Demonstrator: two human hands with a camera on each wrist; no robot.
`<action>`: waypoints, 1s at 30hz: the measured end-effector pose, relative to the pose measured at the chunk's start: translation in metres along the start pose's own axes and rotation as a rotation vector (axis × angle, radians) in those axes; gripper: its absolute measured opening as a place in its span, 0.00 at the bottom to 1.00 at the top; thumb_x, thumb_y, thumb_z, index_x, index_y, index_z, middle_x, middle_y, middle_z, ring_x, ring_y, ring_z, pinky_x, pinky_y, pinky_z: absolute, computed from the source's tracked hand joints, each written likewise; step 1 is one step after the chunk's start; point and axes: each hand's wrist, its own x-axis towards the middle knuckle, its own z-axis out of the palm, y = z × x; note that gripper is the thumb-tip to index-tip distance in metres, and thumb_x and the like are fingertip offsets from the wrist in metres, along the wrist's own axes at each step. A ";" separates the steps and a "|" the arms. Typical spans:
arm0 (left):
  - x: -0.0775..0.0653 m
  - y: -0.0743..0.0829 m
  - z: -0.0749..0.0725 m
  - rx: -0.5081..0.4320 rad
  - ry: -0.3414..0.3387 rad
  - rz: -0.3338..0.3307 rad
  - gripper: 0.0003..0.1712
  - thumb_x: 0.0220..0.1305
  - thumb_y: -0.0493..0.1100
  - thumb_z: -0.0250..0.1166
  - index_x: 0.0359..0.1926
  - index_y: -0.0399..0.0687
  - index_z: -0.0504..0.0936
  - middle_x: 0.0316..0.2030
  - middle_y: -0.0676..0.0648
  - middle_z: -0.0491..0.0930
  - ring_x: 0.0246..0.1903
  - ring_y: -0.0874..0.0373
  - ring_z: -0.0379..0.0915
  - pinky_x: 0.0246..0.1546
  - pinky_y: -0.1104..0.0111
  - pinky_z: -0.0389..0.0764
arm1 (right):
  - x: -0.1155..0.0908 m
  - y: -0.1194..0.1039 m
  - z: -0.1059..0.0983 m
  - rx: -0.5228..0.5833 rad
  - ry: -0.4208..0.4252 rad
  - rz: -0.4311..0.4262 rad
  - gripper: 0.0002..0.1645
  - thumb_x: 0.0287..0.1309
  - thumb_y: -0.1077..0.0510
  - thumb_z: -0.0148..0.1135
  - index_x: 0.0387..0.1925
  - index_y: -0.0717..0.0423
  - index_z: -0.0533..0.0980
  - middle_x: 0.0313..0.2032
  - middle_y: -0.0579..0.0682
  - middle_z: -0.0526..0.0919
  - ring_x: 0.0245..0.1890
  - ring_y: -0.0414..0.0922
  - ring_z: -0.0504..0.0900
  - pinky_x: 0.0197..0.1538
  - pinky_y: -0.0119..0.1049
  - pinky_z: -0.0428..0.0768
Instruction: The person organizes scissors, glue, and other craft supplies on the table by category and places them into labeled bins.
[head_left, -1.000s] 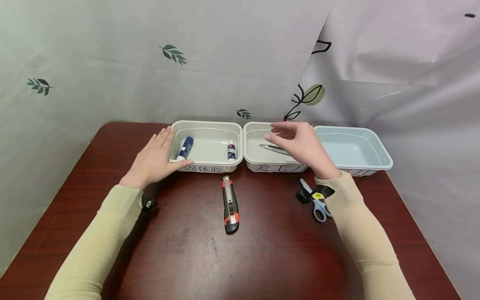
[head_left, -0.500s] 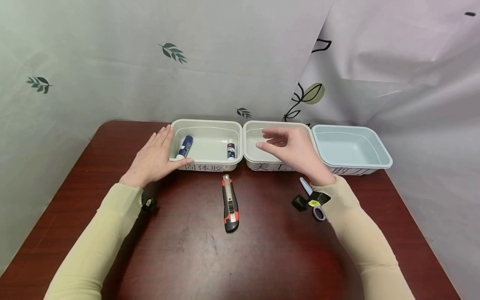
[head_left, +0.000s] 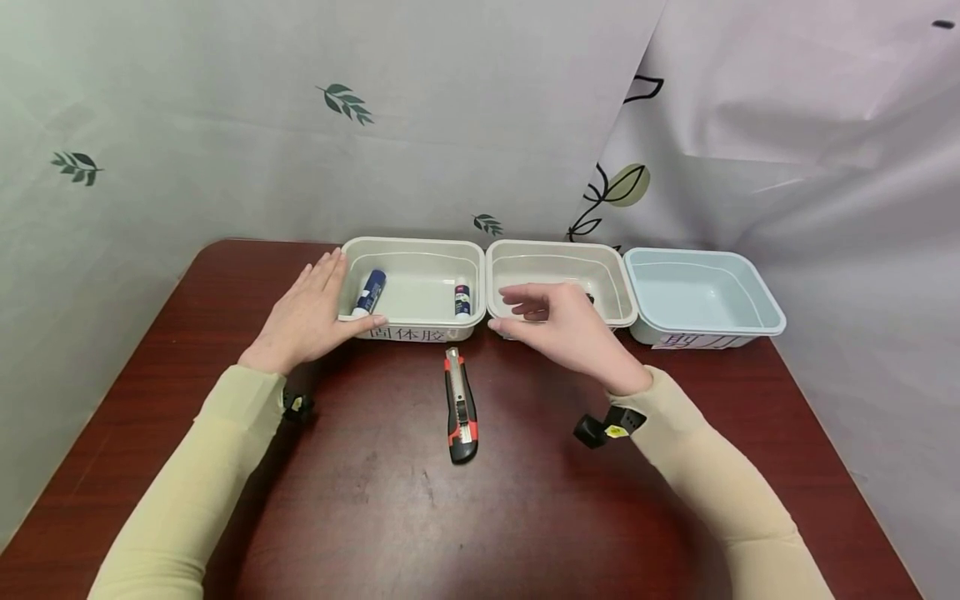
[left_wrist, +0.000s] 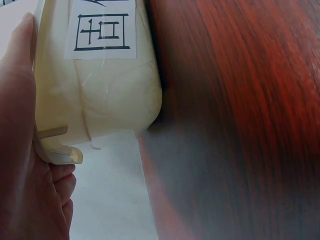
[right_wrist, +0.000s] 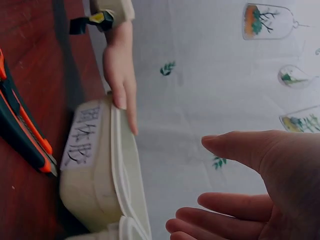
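My left hand [head_left: 303,317] rests on the left end of a cream bin [head_left: 411,242], fingers straight along its rim and thumb across the front corner. Two blue-and-white glue sticks, one at the left [head_left: 371,292] and one at the right [head_left: 462,300], lie in that bin. My right hand [head_left: 558,327] holds nothing; thumb and fingers stand apart over the front rim of the middle cream bin [head_left: 555,248]. Behind it, only the dark end of a utility knife [head_left: 590,297] shows inside. A red-and-black utility knife [head_left: 461,408] lies on the table in front of the bins.
A light blue bin [head_left: 705,258] stands at the right end of the row. The bins carry handwritten paper labels, one on the left bin's front [left_wrist: 102,30]. A patterned cloth [head_left: 420,167] hangs behind the dark red table [head_left: 360,517].
My right hand has moved left and toward me, from above the middle bin's inside to its front rim. The scissors on the table are now hidden by my right arm. The left hand stays put.
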 end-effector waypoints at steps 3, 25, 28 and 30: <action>0.000 0.000 0.000 0.000 0.000 0.002 0.68 0.63 0.78 0.56 0.79 0.30 0.44 0.78 0.32 0.43 0.77 0.40 0.38 0.77 0.52 0.39 | -0.004 -0.002 0.006 0.006 -0.018 -0.001 0.29 0.59 0.47 0.74 0.58 0.56 0.83 0.53 0.49 0.86 0.45 0.40 0.87 0.49 0.34 0.84; 0.000 0.002 -0.002 0.006 -0.005 0.000 0.68 0.63 0.78 0.56 0.79 0.30 0.42 0.78 0.32 0.42 0.77 0.40 0.38 0.76 0.50 0.40 | -0.025 0.023 0.065 0.008 -0.160 0.036 0.31 0.55 0.48 0.77 0.57 0.60 0.83 0.51 0.52 0.87 0.42 0.45 0.89 0.49 0.40 0.85; 0.000 0.002 -0.002 0.006 -0.006 -0.001 0.68 0.63 0.79 0.56 0.79 0.30 0.42 0.78 0.32 0.42 0.78 0.41 0.37 0.76 0.50 0.40 | -0.027 0.025 0.070 0.005 -0.176 0.043 0.31 0.55 0.49 0.77 0.57 0.60 0.83 0.50 0.52 0.87 0.41 0.43 0.89 0.48 0.40 0.85; -0.001 0.002 -0.001 0.005 -0.005 -0.002 0.68 0.63 0.79 0.56 0.79 0.30 0.43 0.78 0.31 0.43 0.78 0.41 0.37 0.76 0.50 0.40 | -0.028 0.026 0.072 0.002 -0.185 0.045 0.30 0.55 0.49 0.77 0.57 0.60 0.83 0.49 0.51 0.88 0.41 0.42 0.89 0.48 0.39 0.85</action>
